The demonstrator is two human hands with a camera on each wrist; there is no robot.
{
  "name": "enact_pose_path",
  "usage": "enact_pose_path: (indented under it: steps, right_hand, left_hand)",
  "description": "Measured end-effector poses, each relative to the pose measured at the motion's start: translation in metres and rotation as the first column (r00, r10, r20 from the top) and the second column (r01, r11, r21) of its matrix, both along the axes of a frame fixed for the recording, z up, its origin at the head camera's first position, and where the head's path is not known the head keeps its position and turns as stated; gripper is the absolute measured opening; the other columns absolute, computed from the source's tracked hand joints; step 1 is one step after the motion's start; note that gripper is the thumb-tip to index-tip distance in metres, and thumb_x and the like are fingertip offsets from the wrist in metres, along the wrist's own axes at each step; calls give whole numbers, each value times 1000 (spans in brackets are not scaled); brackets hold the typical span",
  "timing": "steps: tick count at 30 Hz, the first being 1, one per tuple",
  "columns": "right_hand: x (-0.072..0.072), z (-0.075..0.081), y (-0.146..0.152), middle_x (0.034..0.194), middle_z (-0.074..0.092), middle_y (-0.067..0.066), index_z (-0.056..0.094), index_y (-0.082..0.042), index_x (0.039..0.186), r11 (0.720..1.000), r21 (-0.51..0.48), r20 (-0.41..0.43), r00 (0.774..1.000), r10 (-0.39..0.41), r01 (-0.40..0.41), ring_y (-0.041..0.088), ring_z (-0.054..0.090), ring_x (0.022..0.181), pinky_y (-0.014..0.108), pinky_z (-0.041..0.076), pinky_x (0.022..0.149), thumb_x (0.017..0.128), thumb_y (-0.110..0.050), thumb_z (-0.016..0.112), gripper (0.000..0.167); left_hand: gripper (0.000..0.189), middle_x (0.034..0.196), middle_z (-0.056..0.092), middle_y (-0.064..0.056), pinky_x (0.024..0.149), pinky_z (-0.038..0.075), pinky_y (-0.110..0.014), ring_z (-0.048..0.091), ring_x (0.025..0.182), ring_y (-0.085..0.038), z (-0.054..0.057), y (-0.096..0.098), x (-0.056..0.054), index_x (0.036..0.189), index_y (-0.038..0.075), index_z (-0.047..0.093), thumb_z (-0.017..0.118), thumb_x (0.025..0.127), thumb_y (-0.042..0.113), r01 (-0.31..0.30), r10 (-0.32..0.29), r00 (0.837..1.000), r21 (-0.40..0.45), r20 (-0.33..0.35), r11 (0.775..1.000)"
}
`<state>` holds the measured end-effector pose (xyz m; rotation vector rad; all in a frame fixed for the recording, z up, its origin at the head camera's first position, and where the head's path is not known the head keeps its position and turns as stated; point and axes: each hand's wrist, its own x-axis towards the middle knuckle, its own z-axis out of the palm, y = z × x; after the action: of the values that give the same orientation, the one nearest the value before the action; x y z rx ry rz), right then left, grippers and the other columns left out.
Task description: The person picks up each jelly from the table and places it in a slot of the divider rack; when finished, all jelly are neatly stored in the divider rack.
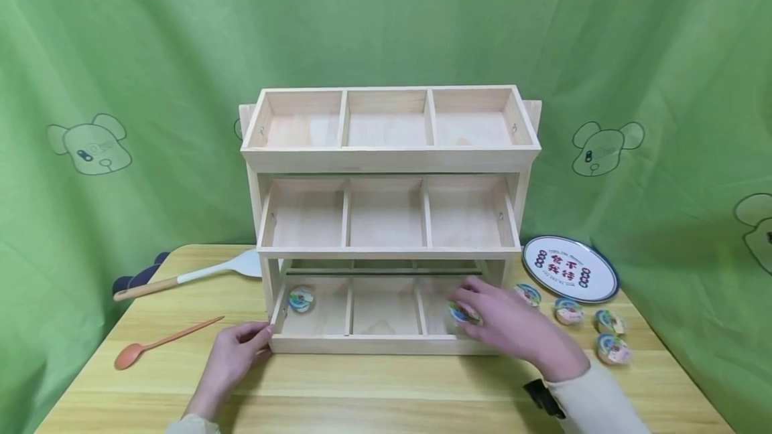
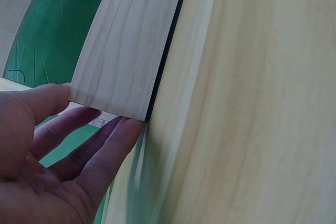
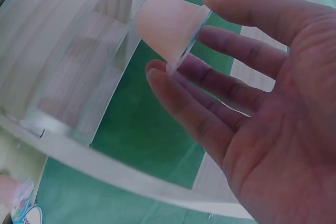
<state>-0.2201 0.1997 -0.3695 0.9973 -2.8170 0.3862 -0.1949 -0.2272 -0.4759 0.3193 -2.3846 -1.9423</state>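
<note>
A three-tier wooden rack (image 1: 389,161) stands in the middle of the table, each tier split into three compartments. My left hand (image 1: 235,357) grips the left front corner of the bottom tier, thumb and fingers at the end of its front board (image 2: 126,51). A jelly cup (image 3: 169,24) with a pale pink body is pinched by its rim in my right hand (image 3: 262,82). In the head view, my right hand (image 1: 503,319) is over the bottom right compartment and partly covers that cup (image 1: 461,314). Another jelly cup (image 1: 300,299) sits in the bottom left compartment.
Several jelly cups (image 1: 569,311) lie on the table right of the rack, near an oval white plate (image 1: 569,268) with a blue rim. At the left are a white spatula (image 1: 205,273) with a wooden handle and an orange spoon (image 1: 135,352). Green curtain surrounds the table.
</note>
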Motion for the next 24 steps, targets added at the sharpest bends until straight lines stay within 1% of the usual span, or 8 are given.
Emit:
enact_pose_path:
  steps: [2, 6, 8, 12, 15, 18, 21, 24]
  right_hand:
    - [-2, 1, -4, 102, 57, -2, 67, -9, 117, 1000, 4, -2, 1000, 13, -13, 10, 57, 75, 18, 52, 59, 81, -15, 80, 39]
    - [-4, 1, -11, 103, 56, -1, 67, -8, 117, 999, -11, 32, 999, 31, -30, 11, 57, 78, 20, 54, 63, 82, -13, 79, 38]
    - [-5, 1, -14, 102, 56, 0, 67, -8, 116, 999, -12, 43, 998, 45, -45, 11, 57, 78, 21, 55, 63, 82, -14, 78, 36]
    - [-8, -1, -21, 99, 54, -1, 67, -8, 112, 998, -9, 39, 997, 68, -67, 10, 56, 75, 20, 54, 62, 84, -15, 77, 31]
    - [-10, -1, -27, 99, 54, -2, 67, -9, 113, 997, -11, 33, 997, 74, -73, 9, 55, 75, 20, 54, 61, 84, -14, 77, 31]
    - [-13, -1, -33, 102, 55, -1, 67, -8, 117, 997, -8, 32, 997, 77, -76, 9, 56, 78, 22, 56, 65, 84, -14, 76, 35]
    - [-15, -1, -39, 103, 56, -1, 67, -8, 116, 997, -5, 33, 996, 80, -80, 11, 56, 79, 22, 56, 67, 83, -15, 77, 35]
    - [-15, -1, -44, 102, 55, -1, 67, -7, 116, 996, -9, 33, 996, 85, -85, 10, 55, 77, 21, 55, 64, 83, -15, 77, 35]
  left_hand:
    - [29, 116, 62, -28, 82, 61, -31, 65, 99, -31, 0, 0, 0, 117, -14, 62, 64, 94, 3, -2, 2, 1000, 0, -1, 1000]
    - [29, 116, 62, -28, 82, 61, -32, 65, 98, -31, 0, 1, 0, 117, -14, 62, 65, 94, 3, -2, 2, 1000, 6, -5, 1000]
    - [29, 116, 62, -28, 82, 61, -32, 65, 98, -31, 1, 1, 0, 117, -14, 62, 65, 94, 3, -1, 1, 1000, 10, -7, 1000]
    - [29, 116, 62, -28, 82, 61, -32, 65, 98, -30, 1, 1, 0, 117, -15, 62, 64, 94, 3, 1, 0, 1000, 15, -7, 1000]
    - [29, 115, 62, -29, 82, 61, -31, 66, 97, -30, 2, 0, 0, 117, -15, 62, 64, 94, 2, -2, 2, 1000, 23, -7, 1000]
    - [29, 115, 62, -29, 82, 61, -31, 66, 97, -30, 1, 0, 0, 117, -15, 62, 64, 94, 2, -3, 4, 1000, 32, -4, 999]
    - [30, 116, 62, -28, 82, 61, -32, 66, 96, -29, 1, -1, 0, 119, -14, 61, 64, 94, 3, -4, 4, 1000, 35, 6, 999]
    - [32, 116, 61, -28, 82, 61, -33, 66, 97, -29, 1, -1, -1, 120, -14, 61, 65, 94, 5, 0, 0, 1000, 31, 13, 1000]
